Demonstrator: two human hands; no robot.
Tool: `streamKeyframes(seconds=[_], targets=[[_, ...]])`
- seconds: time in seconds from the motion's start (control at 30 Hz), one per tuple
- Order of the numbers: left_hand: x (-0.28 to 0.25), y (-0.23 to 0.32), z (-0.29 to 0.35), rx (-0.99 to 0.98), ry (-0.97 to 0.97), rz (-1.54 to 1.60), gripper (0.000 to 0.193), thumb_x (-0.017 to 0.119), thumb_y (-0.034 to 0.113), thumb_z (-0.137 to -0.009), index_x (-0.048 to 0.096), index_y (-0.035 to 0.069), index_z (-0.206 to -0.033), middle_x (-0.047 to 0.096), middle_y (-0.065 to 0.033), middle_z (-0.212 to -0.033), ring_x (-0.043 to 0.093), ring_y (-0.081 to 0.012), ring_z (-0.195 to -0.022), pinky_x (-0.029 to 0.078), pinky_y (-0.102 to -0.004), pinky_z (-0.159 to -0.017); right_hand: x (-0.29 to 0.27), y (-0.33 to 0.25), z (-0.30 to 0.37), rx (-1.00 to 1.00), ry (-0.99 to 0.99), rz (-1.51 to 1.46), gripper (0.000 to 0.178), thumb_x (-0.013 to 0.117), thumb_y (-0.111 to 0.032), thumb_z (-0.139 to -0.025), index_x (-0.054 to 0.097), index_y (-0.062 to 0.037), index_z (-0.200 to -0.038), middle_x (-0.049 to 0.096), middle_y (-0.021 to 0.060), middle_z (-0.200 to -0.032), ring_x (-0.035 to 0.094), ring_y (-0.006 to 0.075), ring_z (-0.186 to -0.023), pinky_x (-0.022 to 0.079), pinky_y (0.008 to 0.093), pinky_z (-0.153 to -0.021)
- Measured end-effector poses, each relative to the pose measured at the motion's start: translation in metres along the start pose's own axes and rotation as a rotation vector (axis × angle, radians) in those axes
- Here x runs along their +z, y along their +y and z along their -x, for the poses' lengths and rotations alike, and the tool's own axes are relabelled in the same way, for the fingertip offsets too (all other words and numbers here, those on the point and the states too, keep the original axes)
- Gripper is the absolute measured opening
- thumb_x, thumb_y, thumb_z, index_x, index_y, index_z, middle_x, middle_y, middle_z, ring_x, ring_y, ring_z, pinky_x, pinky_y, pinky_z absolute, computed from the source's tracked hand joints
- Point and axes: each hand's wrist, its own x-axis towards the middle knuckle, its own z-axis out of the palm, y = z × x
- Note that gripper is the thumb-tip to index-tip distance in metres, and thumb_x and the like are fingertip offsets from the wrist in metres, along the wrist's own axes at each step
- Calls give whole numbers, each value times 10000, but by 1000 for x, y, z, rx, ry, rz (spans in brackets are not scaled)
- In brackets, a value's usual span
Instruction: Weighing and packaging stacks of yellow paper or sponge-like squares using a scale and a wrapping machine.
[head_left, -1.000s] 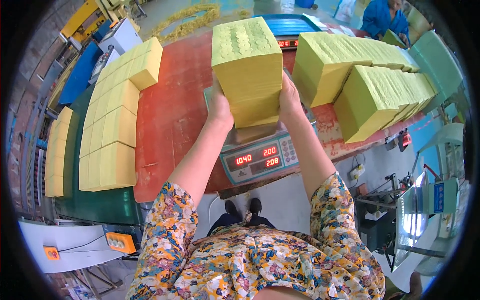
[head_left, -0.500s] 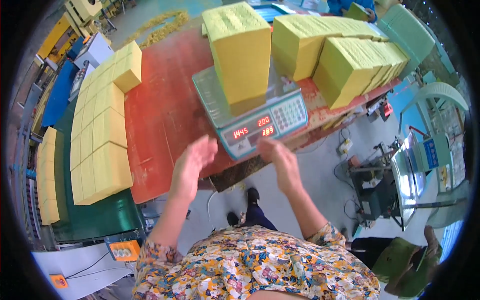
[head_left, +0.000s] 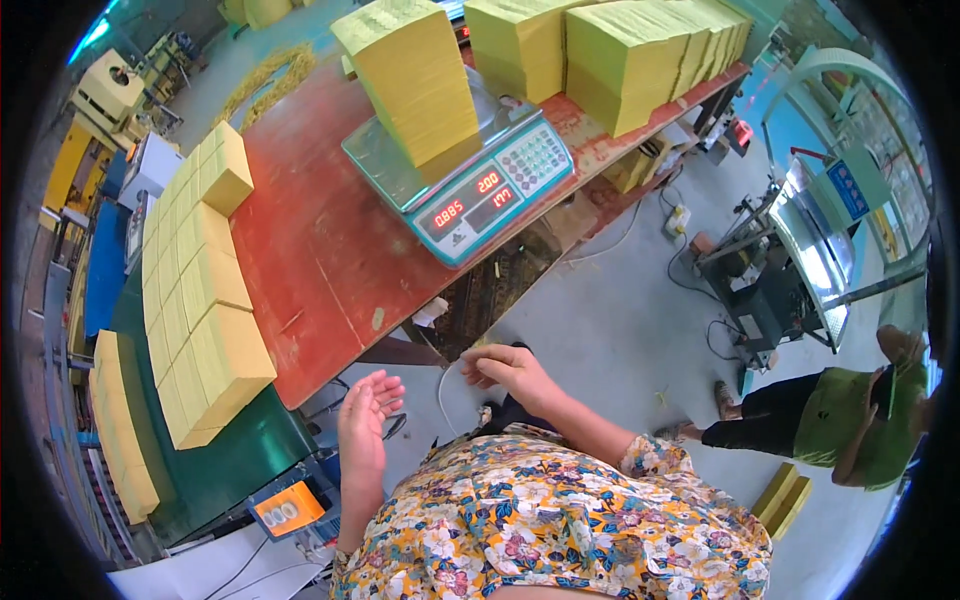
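My left hand [head_left: 365, 425] is in the air in front of the red table's near edge, palm turned inward and fingers apart, holding nothing. Level with it on the right, my right hand [head_left: 508, 372] has loosely bent fingers and also holds nothing. Beyond both hands, a digital weighing scale [head_left: 462, 218] with lit red digits and a keypad stands on the red table [head_left: 310, 250]. A tall block of stacked yellow paper sheets [head_left: 412, 95] rests upright on its metal pan. Neither hand touches the scale or the paper.
Yellow paper stacks [head_left: 635, 75] line the table's far right. More paper blocks [head_left: 215, 280] stand in rows along the green surface [head_left: 260, 440] at left. A machine with a light frame [head_left: 810, 250] is at right, near a person in green [head_left: 850, 430].
Both hands have drawn back from beside the scale toward my body. My view has shifted, so the table sits higher and more of the floor shows. The digits on the scale have changed.
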Motion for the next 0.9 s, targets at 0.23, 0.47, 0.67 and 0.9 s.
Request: streamKeyframes(seconds=[0.23, 0.47, 0.67, 0.9], targets=[[14, -20, 14, -90, -74, 2, 356, 468, 261, -1010, 560, -30, -1195, 646, -185, -1113, 638, -251, -1000, 511, -369, -863, 8, 8, 15, -15, -14, -3, 334, 505, -179, -964, 611, 20, -1211, 687, 103, -1062, 660, 165, -925, 519, 299, -816], [27, -17, 9, -126, -129, -20, 356, 467, 250, -1011, 550, -39, -1200, 644, -187, -1119, 638, -241, -1004, 511, -361, -869, -5, 21, 22, 74, 0, -42, 336, 507, -173, -976, 601, 31, -1225, 686, 123, -1067, 666, 177, -910, 528, 308, -818], [38, -13, -2, -136, -157, -58, 355, 466, 253, -1012, 549, -33, -1204, 640, -180, -1127, 635, -236, -1009, 508, -362, -876, -12, 12, 12, 59, 5, -69, 324, 508, -173, -977, 608, 30, -1208, 685, 125, -1068, 665, 177, -908, 530, 308, -812], [67, -5, -42, -155, -119, -80, 344, 455, 240, -1013, 552, -25, -1208, 641, -182, -1130, 637, -249, -1004, 505, -378, -873, -36, -16, -18, 82, -35, -140, 323, 512, -182, -978, 612, 22, -1208, 681, 102, -1055, 662, 156, -918, 526, 287, -810]])
